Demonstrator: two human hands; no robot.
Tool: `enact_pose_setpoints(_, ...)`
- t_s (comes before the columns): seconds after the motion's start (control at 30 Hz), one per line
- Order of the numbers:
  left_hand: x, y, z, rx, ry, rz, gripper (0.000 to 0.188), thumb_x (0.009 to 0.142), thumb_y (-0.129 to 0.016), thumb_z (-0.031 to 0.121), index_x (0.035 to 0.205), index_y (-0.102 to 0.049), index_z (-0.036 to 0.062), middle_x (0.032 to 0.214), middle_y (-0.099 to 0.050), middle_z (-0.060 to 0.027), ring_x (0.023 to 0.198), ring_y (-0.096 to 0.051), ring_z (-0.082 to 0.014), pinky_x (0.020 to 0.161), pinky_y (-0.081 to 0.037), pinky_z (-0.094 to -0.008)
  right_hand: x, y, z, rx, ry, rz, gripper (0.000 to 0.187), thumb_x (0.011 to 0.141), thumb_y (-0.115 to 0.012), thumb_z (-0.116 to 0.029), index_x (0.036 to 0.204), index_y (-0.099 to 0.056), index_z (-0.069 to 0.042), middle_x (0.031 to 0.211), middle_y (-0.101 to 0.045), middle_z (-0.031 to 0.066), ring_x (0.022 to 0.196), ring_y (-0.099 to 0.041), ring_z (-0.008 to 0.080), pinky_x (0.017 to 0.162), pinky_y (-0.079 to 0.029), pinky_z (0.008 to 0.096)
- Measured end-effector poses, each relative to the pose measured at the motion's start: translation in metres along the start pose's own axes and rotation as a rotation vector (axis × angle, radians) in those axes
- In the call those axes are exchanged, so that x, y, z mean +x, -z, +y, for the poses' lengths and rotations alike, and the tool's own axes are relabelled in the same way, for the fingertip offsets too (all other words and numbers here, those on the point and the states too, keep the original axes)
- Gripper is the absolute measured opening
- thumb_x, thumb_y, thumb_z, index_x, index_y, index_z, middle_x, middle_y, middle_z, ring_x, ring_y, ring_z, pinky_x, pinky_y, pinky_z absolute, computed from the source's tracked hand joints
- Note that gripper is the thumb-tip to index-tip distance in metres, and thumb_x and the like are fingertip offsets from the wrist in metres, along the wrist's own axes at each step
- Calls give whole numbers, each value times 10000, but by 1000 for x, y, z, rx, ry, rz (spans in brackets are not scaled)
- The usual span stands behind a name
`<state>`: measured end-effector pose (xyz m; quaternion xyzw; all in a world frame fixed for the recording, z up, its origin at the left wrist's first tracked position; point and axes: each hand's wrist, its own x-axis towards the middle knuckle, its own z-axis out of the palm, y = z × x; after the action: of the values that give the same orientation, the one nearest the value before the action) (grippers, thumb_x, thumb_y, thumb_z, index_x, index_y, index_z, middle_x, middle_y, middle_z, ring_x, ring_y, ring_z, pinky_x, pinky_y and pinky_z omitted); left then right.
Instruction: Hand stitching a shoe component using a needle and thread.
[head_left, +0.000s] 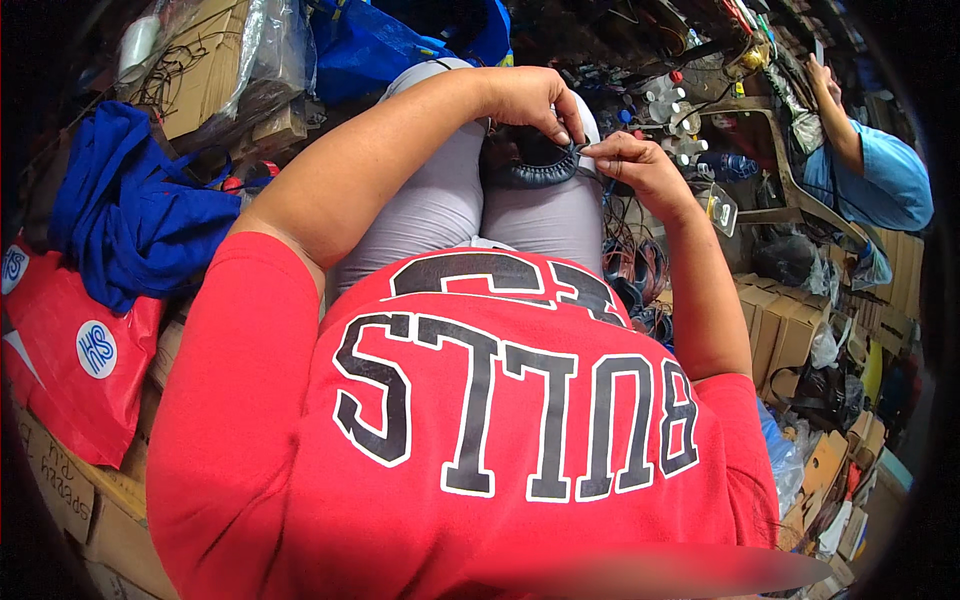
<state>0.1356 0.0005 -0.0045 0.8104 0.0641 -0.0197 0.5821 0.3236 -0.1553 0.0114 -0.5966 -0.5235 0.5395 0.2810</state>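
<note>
A dark, curved piece with a puckered, ruched edge [538,177], like a shoe upper, lies across my thighs between the grey-trousered legs. My left hand [540,103] reaches over it from the far side, its thumb and fingertips pinched at the piece's right end. From the right, my right hand [638,168] meets the same end in a pinch, thumb and forefinger pressed together. Whatever lies between those right fingertips is too small to make out. The two sets of fingertips almost touch. Part of the dark piece is hidden below my left hand.
Blue cloth [125,200] and a red bag [80,350] lie at my left. Cardboard [205,70] and a blue bag [400,40] stand farther off. At right are clear bottles [665,100], a curved frame [780,150], boxes [785,320] and a person in light blue [880,180].
</note>
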Motion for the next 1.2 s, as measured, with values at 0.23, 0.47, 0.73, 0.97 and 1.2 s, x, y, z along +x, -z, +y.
enact_pose_setpoints(0.23, -2, 3, -4, 6, 13, -7, 253, 757, -709, 74, 1010, -707, 64, 921, -691, -55, 879, -622, -158, 846, -462, -285, -9, -21, -8, 3, -41, 188, 192, 805, -698, -92, 991, -699, -46, 953, -608, 10, 877, -560, 101, 783, -440, 235)
enact_pose_setpoints(0.47, -4, -1, -6, -39, -12, 4, 241, 775, -699, 77, 1015, -708, 73, 942, -688, -54, 884, -616, -153, 847, -458, -277, -17, -13, -2, 70, -66, 149, 200, 828, -676, -122, 1014, -693, -49, 951, -597, 4, 890, -542, 98, 801, -429, 245)
enact_pose_setpoints(0.73, -1, -2, -10, -76, -6, 8, 243, 760, -711, 78, 1003, -713, 81, 921, -685, -55, 887, -610, -153, 841, -455, -280, -14, -15, 5, 150, -35, 123, 218, 833, -667, -116, 1041, -690, -58, 938, -597, 4, 892, -533, 89, 781, -420, 238)
enact_pose_setpoints(0.97, -1, 4, 2, 23, -8, 31, 256, 722, -734, 92, 976, -710, 68, 915, -675, -61, 858, -606, -159, 805, -455, -296, -6, -33, -10, 58, -2, 188, 159, 847, -670, -149, 958, -645, -38, 866, -614, -23, 810, -518, 41, 722, -414, 202)
enact_pose_setpoints(1.2, -46, -18, -13, 401, -117, 381, 247, 681, -728, 114, 911, -656, 64, 864, -598, -82, 821, -594, -223, 731, -473, -306, -15, -25, 5, -83, 84, 193, 206, 815, -681, -190, 977, -655, -65, 947, -552, -3, 890, -461, 87, 784, -380, 231)
